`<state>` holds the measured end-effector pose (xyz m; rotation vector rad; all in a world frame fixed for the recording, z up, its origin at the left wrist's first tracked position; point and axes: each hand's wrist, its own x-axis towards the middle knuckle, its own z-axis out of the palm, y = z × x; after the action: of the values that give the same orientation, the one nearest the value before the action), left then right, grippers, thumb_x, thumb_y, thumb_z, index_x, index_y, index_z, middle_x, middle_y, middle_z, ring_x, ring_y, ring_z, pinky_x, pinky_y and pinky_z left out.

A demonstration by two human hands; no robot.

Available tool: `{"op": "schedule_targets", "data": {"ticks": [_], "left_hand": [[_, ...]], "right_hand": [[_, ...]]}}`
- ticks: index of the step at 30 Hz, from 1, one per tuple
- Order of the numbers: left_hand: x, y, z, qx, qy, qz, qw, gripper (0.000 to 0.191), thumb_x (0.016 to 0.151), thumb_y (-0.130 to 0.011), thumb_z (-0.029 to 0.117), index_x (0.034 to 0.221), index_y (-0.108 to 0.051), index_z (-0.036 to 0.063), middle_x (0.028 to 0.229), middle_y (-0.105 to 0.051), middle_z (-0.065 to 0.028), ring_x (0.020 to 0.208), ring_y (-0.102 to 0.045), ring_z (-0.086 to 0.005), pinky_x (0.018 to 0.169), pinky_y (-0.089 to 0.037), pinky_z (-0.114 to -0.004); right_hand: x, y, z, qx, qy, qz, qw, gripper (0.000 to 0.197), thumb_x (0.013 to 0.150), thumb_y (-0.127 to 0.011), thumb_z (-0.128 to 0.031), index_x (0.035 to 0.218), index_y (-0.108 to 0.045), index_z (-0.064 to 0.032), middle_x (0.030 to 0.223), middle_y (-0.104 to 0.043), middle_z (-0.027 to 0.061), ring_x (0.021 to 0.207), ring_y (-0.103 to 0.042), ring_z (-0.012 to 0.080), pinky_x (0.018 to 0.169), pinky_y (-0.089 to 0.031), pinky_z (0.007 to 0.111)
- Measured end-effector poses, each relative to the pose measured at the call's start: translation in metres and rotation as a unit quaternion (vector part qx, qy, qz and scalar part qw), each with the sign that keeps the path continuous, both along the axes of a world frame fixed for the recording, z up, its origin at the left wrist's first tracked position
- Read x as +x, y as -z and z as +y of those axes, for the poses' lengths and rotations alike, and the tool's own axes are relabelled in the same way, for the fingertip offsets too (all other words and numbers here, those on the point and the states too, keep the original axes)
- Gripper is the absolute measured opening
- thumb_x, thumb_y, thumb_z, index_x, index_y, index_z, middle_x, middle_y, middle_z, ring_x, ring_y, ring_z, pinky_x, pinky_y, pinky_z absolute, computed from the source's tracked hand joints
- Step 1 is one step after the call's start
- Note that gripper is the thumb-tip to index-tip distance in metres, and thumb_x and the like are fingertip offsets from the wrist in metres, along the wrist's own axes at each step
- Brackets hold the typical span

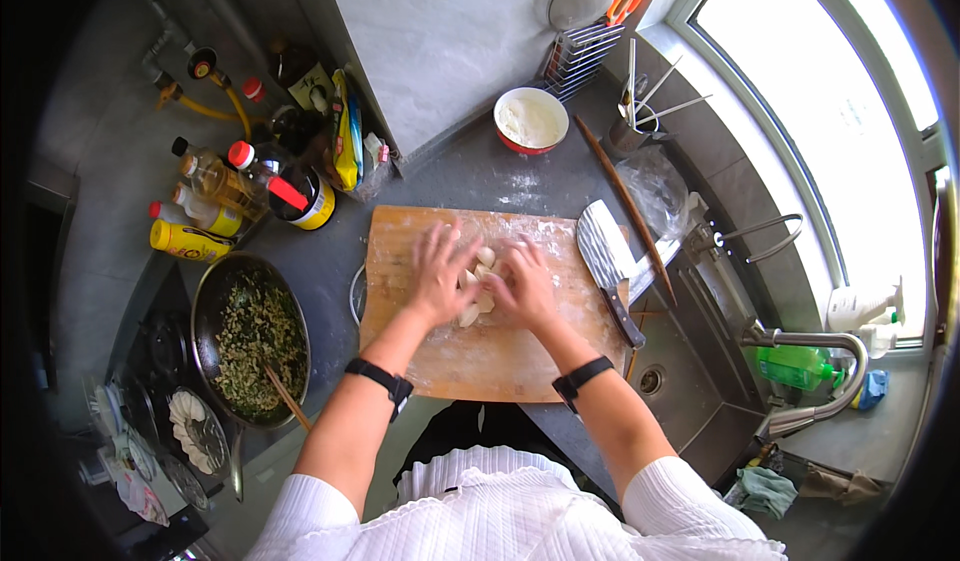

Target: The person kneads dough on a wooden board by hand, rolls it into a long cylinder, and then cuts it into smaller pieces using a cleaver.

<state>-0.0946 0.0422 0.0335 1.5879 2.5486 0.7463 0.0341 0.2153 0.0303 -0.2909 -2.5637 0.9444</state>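
Several small pieces of pale dough (486,257) lie in a loose cluster on a floured wooden cutting board (457,366). My left hand (442,276) is at the left side of the pieces, its fingers spread and slightly blurred. Over their right side is my right hand (523,280), also blurred, fingers apart and curved around the cluster. Both hands touch or nearly touch the dough and partly hide it; no piece is plainly gripped. A cleaver (606,257) rests on the board's right edge, its dark handle towards me.
Left of the board stands a pan of chopped filling (259,336) with chopsticks, near a plate of dumplings (191,430) and several bottles (289,193). Behind the board is a bowl of flour (531,120). A tapered wooden rolling pin (626,197) and a sink (667,396) are at right.
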Motion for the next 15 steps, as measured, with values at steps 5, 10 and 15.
{"op": "schedule_targets", "data": {"ticks": [5, 10, 15], "left_hand": [[-0.041, 0.019, -0.036, 0.082, -0.017, -0.072, 0.994, 0.060, 0.082, -0.075, 0.038, 0.134, -0.064, 0.0128, 0.153, -0.046, -0.0208, 0.139, -0.043, -0.0439, 0.115, -0.033, -0.056], [0.026, 0.015, -0.068, 0.063, 0.012, -0.092, 0.994, 0.067, 0.082, -0.077, 0.038, 0.140, -0.061, 0.0095, 0.156, -0.042, -0.0231, 0.140, -0.043, -0.0440, 0.116, -0.034, -0.054], [0.030, -0.011, -0.006, 0.030, 0.064, -0.072, 0.995, 0.072, 0.083, -0.077, 0.036, 0.149, -0.054, 0.0180, 0.161, -0.037, -0.0203, 0.146, -0.038, -0.0415, 0.118, -0.032, -0.054]], "right_hand": [[-0.035, -0.014, -0.043, 0.086, -0.167, -0.060, 0.980, 0.053, 0.088, -0.068, -0.044, 0.129, -0.059, -0.0124, 0.146, -0.054, 0.0109, 0.141, -0.044, 0.0358, 0.121, -0.023, 0.060], [0.047, 0.000, -0.015, 0.136, -0.200, -0.108, 0.964, 0.068, 0.091, -0.066, -0.047, 0.151, -0.049, -0.0183, 0.163, -0.038, 0.0119, 0.152, -0.031, 0.0360, 0.123, -0.017, 0.061], [0.029, -0.002, 0.006, 0.013, -0.005, -0.078, 0.997, 0.068, 0.093, -0.064, -0.050, 0.150, -0.050, -0.0163, 0.163, -0.034, 0.0191, 0.151, -0.031, 0.0380, 0.122, -0.017, 0.058]]}}
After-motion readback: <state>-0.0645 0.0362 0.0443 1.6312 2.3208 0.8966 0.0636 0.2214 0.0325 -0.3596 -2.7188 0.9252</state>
